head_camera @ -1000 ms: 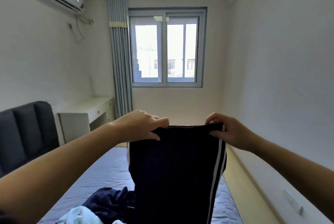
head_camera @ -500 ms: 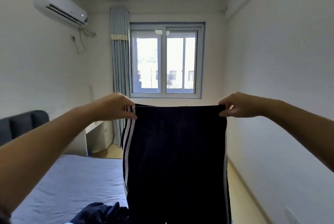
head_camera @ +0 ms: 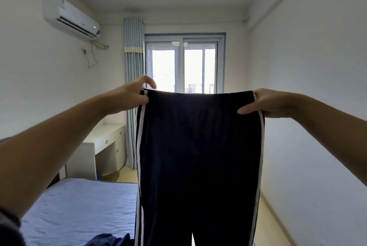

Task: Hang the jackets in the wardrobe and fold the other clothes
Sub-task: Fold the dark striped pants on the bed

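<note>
1. Held up above the right edge of the bed (head_camera: 79,202): dark track pants (head_camera: 198,156) with white side stripes, legs hanging
2. Pinched at the waistband, left corner by the left hand (head_camera: 127,98), right corner by the right hand (head_camera: 266,102)
3. Seemingly early: pants not yet folded, another dark garment (head_camera: 111,239) heaped at the bed's near edge, no wardrobe visible
</note>
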`<action>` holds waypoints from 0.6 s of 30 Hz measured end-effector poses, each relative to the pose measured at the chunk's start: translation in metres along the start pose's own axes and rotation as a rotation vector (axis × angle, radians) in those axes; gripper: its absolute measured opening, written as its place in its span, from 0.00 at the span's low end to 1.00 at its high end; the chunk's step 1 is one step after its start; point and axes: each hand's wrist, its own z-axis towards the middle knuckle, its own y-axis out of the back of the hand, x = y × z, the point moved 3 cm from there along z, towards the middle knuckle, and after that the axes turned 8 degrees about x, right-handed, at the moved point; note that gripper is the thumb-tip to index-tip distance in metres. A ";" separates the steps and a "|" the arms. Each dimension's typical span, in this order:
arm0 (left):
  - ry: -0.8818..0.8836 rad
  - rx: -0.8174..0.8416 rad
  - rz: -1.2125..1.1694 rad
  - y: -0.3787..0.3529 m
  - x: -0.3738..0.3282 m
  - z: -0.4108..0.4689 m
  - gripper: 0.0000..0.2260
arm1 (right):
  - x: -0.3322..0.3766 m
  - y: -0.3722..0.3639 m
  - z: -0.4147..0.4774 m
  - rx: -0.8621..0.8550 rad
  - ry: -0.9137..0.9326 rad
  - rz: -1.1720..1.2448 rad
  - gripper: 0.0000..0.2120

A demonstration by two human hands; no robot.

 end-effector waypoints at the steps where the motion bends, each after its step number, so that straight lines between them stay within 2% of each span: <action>1: 0.019 0.017 0.015 -0.002 -0.002 0.000 0.13 | -0.002 -0.001 0.001 -0.015 0.000 0.025 0.15; 4: 0.083 0.027 0.010 -0.002 0.001 -0.001 0.10 | -0.009 0.002 0.003 -0.112 0.045 0.127 0.16; 7: 0.198 0.022 -0.070 -0.003 0.011 0.003 0.11 | -0.017 -0.001 0.013 -0.248 -0.035 0.093 0.15; 9: 0.306 -0.094 -0.105 -0.009 0.016 0.012 0.11 | -0.023 -0.006 0.027 -0.399 -0.102 0.093 0.15; 11: 0.418 -0.284 -0.114 -0.020 0.022 0.022 0.12 | -0.025 -0.014 0.040 -0.597 -0.130 0.118 0.17; 13: 0.461 -0.442 -0.183 -0.037 0.025 0.026 0.16 | -0.024 -0.025 0.049 -0.738 -0.140 0.115 0.17; 15: 0.421 -0.444 -0.360 -0.062 0.023 0.028 0.15 | -0.023 -0.045 0.055 -0.749 -0.120 0.094 0.14; 18: 0.326 -0.298 -0.487 -0.103 0.006 0.025 0.10 | -0.020 -0.082 0.057 -0.679 -0.052 0.065 0.13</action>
